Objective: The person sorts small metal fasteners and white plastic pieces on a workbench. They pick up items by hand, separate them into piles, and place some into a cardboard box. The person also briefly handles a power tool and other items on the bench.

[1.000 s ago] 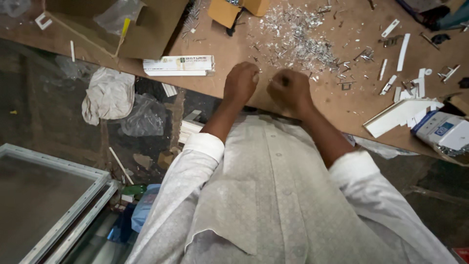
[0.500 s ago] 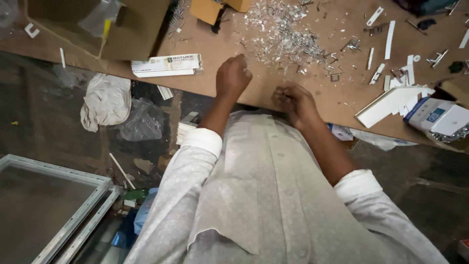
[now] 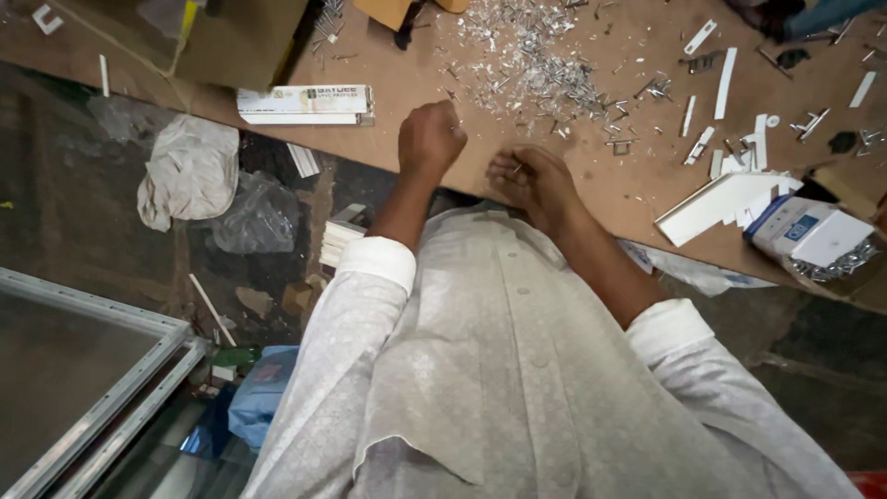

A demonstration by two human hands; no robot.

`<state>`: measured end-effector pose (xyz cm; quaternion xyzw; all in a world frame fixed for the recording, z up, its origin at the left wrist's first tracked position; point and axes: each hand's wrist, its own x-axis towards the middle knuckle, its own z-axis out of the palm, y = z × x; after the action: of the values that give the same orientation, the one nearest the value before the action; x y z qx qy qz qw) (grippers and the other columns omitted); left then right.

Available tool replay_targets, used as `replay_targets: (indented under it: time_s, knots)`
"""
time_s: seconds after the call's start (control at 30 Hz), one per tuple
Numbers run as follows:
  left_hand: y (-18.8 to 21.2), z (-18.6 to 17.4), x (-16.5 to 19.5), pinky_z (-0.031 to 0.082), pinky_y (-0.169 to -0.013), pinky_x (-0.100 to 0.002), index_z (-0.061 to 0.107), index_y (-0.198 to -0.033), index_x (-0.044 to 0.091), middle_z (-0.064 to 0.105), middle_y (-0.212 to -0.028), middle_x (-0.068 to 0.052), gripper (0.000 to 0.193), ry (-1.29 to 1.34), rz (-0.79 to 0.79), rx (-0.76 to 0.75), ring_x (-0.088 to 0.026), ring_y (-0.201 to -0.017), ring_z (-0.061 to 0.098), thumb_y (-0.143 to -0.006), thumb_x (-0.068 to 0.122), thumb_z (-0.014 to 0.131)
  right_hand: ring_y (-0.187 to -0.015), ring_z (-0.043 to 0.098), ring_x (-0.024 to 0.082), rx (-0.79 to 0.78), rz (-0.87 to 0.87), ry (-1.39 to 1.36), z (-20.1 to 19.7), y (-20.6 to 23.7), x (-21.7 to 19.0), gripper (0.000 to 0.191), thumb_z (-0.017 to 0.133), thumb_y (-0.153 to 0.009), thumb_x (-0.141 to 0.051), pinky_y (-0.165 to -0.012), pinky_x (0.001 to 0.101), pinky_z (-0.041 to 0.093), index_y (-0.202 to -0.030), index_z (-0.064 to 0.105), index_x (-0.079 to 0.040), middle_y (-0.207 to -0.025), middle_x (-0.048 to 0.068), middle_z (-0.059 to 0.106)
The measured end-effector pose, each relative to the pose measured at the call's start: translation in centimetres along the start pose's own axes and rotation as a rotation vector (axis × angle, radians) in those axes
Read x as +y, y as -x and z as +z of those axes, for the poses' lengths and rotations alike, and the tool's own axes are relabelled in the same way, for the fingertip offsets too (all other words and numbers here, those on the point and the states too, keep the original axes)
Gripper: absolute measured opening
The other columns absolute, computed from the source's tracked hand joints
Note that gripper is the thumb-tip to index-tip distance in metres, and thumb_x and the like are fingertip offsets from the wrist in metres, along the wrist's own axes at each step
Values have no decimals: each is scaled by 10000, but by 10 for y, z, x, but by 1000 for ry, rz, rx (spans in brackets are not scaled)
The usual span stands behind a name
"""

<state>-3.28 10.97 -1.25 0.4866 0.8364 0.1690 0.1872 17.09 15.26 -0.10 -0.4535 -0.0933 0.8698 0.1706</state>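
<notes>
Left hand [image 3: 431, 139] curled into a loose fist at the near edge of the brown board surface [image 3: 416, 83], thumb up; whether it holds anything I cannot tell. Right hand [image 3: 534, 180] rests just right of it, fingers bent, pinching a small silver metal pin [image 3: 517, 169]. Hands near each other, not touching. Heap of small silver metal pins and shavings [image 3: 536, 74] lies just beyond both hands. Long white flat box [image 3: 305, 103] at the edge, left of the left hand. White plastic strips [image 3: 725, 199] and a white and blue carton [image 3: 808, 231] far right. Crumpled white cloth [image 3: 189, 171] on the floor, left.
</notes>
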Motion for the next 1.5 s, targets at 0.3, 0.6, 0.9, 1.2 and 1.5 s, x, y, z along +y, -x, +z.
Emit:
replay_targets:
  time_s: [0.3, 0.6, 0.9, 1.2, 1.5]
  knots:
    - [33, -2, 40, 594, -677, -382, 761, -814, 122, 763, -792, -102, 200, 478, -121, -127, -264, -745, 767, -697, 268, 833, -683, 501, 129, -174, -60, -185, -17, -11, 14, 161, 494, -1060, -166, -735, 313, 523, -973, 557, -46, -794, 27, 506]
    - [83, -18, 54, 582, -791, -385, 787, -1022, 107, 763, -998, -108, 201, 430, 198, -99, -297, -903, 733, -832, 167, 820, -772, 661, 217, 12, -69, -64, -30, -15, 30, 118, 519, -995, -168, -689, 357, 559, -971, 593, -80, -867, 77, 648]
    - [122, -33, -40, 574, -761, -284, 758, -1089, 87, 777, -1031, -90, 214, 528, -161, -58, -155, -830, 726, -909, 201, 777, -782, 660, 377, -156, -530, 1478, -62, 8, -8, 110, 668, -830, -103, -704, 449, 529, -928, 679, -53, -872, 165, 683]
    - [232, -16, -183, 547, -774, -349, 749, -1086, 46, 766, -972, -132, 285, 328, -410, -74, -238, -890, 733, -902, 263, 755, -831, 720, 310, -238, -414, 1759, -25, -16, -155, 160, 768, -727, -69, -753, 417, 558, -887, 753, -63, -945, 148, 758]
    - [354, -22, -197, 562, -826, -471, 798, -1090, 211, 774, -997, -133, 319, -83, -832, -322, -370, -982, 714, -918, 465, 710, -882, 711, 231, 288, -700, 1243, 58, -154, -327, 114, 725, -877, 33, -778, 363, 594, -978, 705, -15, -949, 110, 730]
